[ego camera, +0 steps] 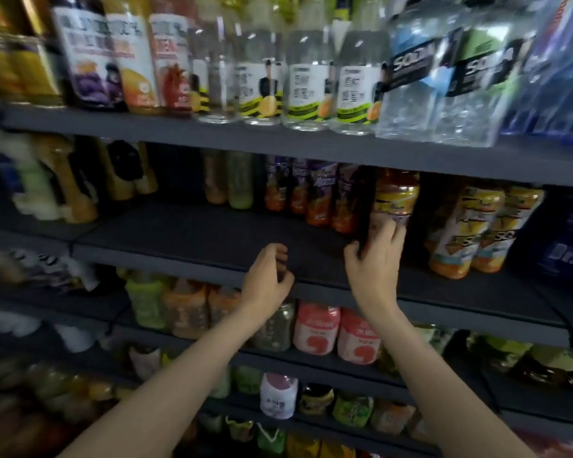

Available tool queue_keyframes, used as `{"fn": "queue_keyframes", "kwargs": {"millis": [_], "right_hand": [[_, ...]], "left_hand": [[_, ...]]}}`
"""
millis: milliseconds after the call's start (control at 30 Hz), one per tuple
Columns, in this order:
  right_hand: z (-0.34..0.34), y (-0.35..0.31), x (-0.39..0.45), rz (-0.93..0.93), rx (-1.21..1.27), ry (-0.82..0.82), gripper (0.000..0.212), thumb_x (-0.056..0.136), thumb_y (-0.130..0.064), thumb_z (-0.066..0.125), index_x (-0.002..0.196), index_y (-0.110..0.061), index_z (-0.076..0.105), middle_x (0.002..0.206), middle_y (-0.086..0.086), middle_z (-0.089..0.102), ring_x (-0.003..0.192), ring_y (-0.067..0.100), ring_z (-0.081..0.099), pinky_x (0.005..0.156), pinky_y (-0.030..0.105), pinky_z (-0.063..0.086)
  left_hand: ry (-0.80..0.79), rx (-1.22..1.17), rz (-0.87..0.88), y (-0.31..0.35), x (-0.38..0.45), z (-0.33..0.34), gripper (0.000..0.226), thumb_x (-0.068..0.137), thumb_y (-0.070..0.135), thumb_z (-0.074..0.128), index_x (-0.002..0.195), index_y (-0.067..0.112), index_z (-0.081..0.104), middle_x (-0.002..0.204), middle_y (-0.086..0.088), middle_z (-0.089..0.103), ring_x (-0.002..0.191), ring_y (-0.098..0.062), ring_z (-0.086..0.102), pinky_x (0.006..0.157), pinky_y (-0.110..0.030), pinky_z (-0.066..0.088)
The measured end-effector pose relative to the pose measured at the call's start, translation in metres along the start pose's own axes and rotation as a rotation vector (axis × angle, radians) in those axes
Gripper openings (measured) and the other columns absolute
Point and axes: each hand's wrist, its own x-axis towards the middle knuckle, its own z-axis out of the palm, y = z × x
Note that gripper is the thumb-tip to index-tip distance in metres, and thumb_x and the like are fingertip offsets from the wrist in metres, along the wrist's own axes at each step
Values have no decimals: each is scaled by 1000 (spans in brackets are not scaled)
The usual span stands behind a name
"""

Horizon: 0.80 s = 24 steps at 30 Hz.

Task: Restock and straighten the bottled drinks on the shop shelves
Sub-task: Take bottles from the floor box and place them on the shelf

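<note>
On the dark middle shelf (186,239), my right hand (376,259) is wrapped around the lower part of an orange-brown bottle with a yellow label (396,196). That bottle stands upright among purple-labelled bottles (315,193) to its left and yellow soda bottles (477,226) to its right. My left hand (268,279) hovers at the shelf's front edge with fingers curled and nothing in it. The picture is blurred by motion.
The top shelf carries juice bottles (129,61), clear lemon-label bottles (305,84) and wrapped soda water packs (444,81). Lower shelves hold pink bottles (338,332) and green and orange ones (166,305). A bare stretch of middle shelf lies left of my hands.
</note>
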Motion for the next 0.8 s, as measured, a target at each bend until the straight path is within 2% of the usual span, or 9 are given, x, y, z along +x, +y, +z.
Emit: {"fn": "queue_keyframes", "kwargs": {"millis": [100, 167, 233, 300, 367, 433, 567, 667, 800], "right_hand": [[51, -64, -41, -146, 22, -245, 40, 82, -2, 56, 121, -4, 45, 116, 16, 43, 105, 32, 47, 86, 46, 44], [84, -91, -74, -200, -47, -475, 40, 86, -6, 54, 125, -7, 43, 121, 14, 42, 110, 32, 44, 88, 45, 43], [130, -125, -129, -247, -132, -813, 39, 90, -12, 51, 128, -10, 41, 126, 13, 40, 117, 33, 41, 91, 42, 41], [171, -156, -190, -265, -161, -1185, 33, 93, -15, 46, 126, -10, 44, 128, 13, 40, 119, 34, 41, 90, 37, 40], [206, -182, -251, -311, -190, -1399, 30, 94, -17, 45, 123, -10, 45, 130, 12, 39, 121, 33, 39, 91, 35, 37], [230, -203, -303, -312, -215, -1511, 34, 92, -18, 49, 124, -9, 42, 130, 12, 37, 124, 34, 37, 94, 37, 38], [264, -236, -373, -230, -225, -1676, 42, 94, -20, 51, 132, -11, 36, 129, 11, 33, 117, 33, 43, 93, 36, 42], [296, -246, -409, -214, -245, -1805, 36, 94, -21, 50, 127, -10, 41, 125, 11, 41, 111, 28, 46, 84, 32, 42], [335, -244, -457, -229, -316, -1939, 29, 93, -19, 51, 118, -4, 46, 119, 14, 44, 108, 30, 48, 80, 32, 39]], "left_hand": [[43, -2, -213, -73, -48, -63, 34, 89, 12, 57, 120, 14, 45, 103, 4, 53, 93, -15, 56, 74, -21, 43], [-40, 5, -380, -116, -81, -98, 31, 91, 18, 55, 120, 16, 43, 99, 3, 57, 88, -17, 58, 73, -29, 48], [-175, 57, -531, -173, -137, -148, 19, 93, 18, 51, 111, 16, 47, 88, 4, 56, 82, -17, 57, 69, -30, 47], [-276, 176, -574, -232, -198, -194, 11, 90, 15, 52, 101, 15, 54, 95, 0, 61, 92, -18, 59, 77, -26, 46], [-305, 218, -684, -286, -259, -237, 5, 88, 14, 53, 88, 19, 55, 98, -6, 65, 98, -21, 61, 76, -22, 43], [-325, 243, -876, -325, -319, -277, 16, 92, 18, 50, 77, 20, 56, 97, -11, 64, 95, -20, 61, 64, -18, 38], [-242, 216, -1159, -373, -407, -333, 54, 87, 31, 35, 86, -14, 64, 103, -31, 63, 96, -34, 62, 81, -34, 41], [-208, 221, -1219, -400, -444, -350, 33, 91, 30, 39, 63, 16, 48, 91, -25, 64, 79, -23, 59, 71, -23, 42], [-257, 235, -1273, -433, -464, -353, 25, 93, 13, 45, 112, 6, 59, 121, -14, 61, 113, -23, 57, 87, -23, 36]]}}
